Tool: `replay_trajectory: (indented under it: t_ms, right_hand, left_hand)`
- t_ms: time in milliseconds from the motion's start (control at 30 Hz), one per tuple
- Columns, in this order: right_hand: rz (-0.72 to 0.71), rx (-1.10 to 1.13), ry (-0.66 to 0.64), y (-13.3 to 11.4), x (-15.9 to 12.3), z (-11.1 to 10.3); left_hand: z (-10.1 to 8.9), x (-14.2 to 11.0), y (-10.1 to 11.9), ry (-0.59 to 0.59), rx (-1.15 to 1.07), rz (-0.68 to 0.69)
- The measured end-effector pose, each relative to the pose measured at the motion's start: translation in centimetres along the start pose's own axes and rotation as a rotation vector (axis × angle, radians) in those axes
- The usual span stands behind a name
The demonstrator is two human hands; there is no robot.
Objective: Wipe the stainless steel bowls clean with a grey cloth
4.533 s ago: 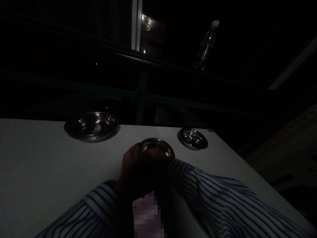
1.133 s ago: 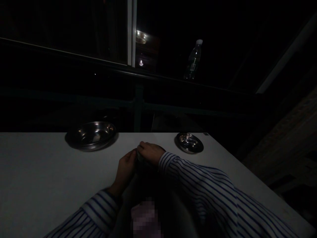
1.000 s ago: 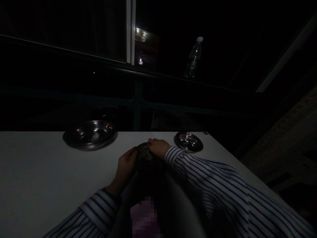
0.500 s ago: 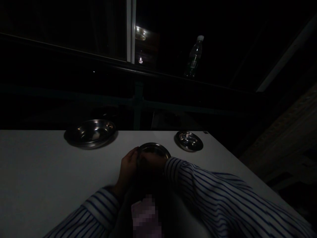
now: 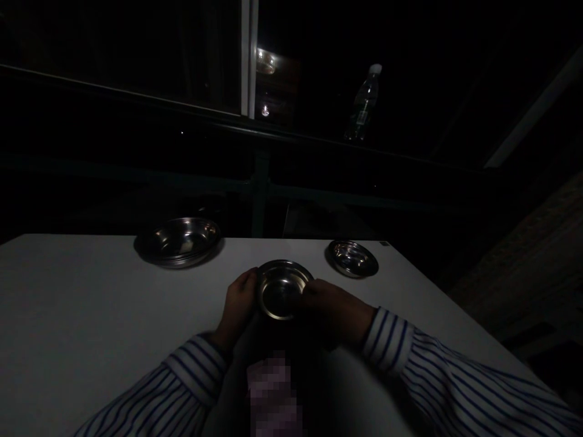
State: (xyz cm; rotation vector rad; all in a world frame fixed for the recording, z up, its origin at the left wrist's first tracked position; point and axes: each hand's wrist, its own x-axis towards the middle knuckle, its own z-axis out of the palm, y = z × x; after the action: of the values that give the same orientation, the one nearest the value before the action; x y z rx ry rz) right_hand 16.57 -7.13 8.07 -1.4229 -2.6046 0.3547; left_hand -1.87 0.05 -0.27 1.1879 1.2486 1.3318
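A small shiny metal bowl (image 5: 282,288) is in front of me, tilted so that its inside faces me. My left hand (image 5: 240,300) grips its left rim, with the fingers behind the edge. At the bowl's right rim is my right hand (image 5: 334,308), its fingers closed. Deep shadow hides whether they pinch the rim or something dark lying against the inside. Both wrists come out of striped sleeves.
On the white table (image 5: 91,303), stacked larger metal bowls (image 5: 180,243) stand far left, and smaller metal bowls (image 5: 353,258) far right. A clear plastic bottle (image 5: 364,103) stands on the dark ledge behind. A pixelated pink patch (image 5: 273,394) shows at the bottom.
My right hand has moved from the left inside of the bowl to its right rim, uncovering the inside. My left hand keeps its grip. The view has shifted slightly left.
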Motion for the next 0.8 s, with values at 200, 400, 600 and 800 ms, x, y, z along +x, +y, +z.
replay_trajectory:
  t_ms: [200, 400, 600, 800]
  right_hand:
    - [-0.003, 0.184, 0.276, 1.1, -1.5, 0.8]
    - [-0.09, 0.154, 0.331, -0.1, -1.3, 1.5]
    - [-0.123, -0.06, 0.202, -2.0, -0.4, 3.6]
    - [-0.216, -0.263, 0.239, -1.9, -0.2, 5.2]
  left_hand:
    - [-0.4, -0.5, -0.1, -0.102, -0.055, -0.056]
    - [-1.0, -2.3, 0.1, -0.14, -0.103, -0.161]
    - [-1.3, -3.4, 0.7, -0.07, -0.055, -0.13]
    - [-1.2, -3.6, 0.5, -0.026, -0.074, -0.139]
